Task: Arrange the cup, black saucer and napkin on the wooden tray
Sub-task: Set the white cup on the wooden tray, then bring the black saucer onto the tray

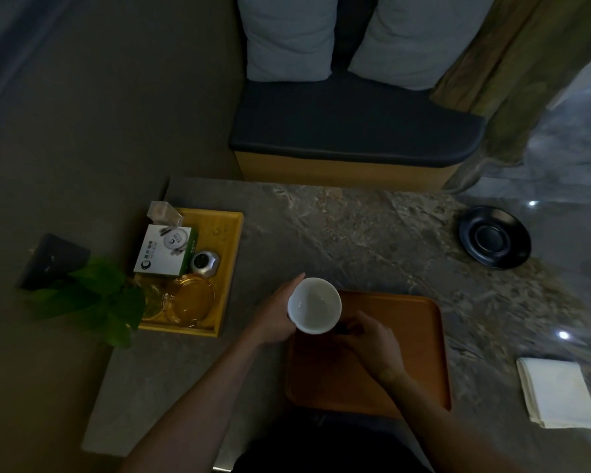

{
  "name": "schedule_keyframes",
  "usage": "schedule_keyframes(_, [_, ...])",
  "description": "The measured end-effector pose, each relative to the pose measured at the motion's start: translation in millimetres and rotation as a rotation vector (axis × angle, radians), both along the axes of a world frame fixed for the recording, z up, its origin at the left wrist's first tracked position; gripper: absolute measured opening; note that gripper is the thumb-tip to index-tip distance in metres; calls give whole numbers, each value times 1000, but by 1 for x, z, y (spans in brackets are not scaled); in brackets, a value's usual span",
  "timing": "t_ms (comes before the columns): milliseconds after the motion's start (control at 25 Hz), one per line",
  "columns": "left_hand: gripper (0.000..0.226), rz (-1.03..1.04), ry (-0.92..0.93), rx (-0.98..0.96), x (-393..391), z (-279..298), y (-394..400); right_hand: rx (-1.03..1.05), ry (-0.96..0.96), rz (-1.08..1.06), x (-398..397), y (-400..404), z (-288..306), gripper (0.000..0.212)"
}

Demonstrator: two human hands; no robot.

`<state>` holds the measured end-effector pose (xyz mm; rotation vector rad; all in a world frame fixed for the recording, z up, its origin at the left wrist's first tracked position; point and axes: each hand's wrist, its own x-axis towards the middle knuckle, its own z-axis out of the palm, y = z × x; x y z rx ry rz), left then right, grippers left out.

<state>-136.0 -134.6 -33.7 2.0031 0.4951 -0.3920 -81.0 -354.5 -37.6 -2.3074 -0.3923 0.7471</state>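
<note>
Wooden tray [420, 353]: lies on the stone table [355, 227] with its long axis running near to far; nothing rests flat on it, so the arranging appears barely begun. Napkin [556, 392]: folded, off the tray to the right, not yet placed. Black saucer [494, 237]: well apart at far right, upright, not yet placed. Cup [314, 305]: mouth up, empty, over the tray's far-left corner. Left hand [275, 314]: wraps the cup's side. Right hand [372, 339]: fingers narrowed beside the cup; grip on it cannot be told.

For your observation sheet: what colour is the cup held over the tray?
White cup, plain inside; head view.
</note>
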Motion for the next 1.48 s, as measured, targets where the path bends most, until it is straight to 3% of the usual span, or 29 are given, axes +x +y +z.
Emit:
schedule_keyframes(360, [61,242,111,-22,-27,-3,-5,-60,-5,13,-14,1,6,34])
schedule_keyframes(600, [54,293,207,6,-55,3,-33,-234,-85,120,-14,-31,18,37])
schedule_keyframes(840, [46,30,247,196,-77,26,-75,-416,-179,269,-14,-117,36,34])
schedule_keyframes(1120, [61,-520,276,454,-61,52,-148,-497,-183,218,-27,-238,66,36])
schedule_keyframes(1480, [65,-740,260,597,-11,69,-246,-553,-148,221,-26,-352,89,40])
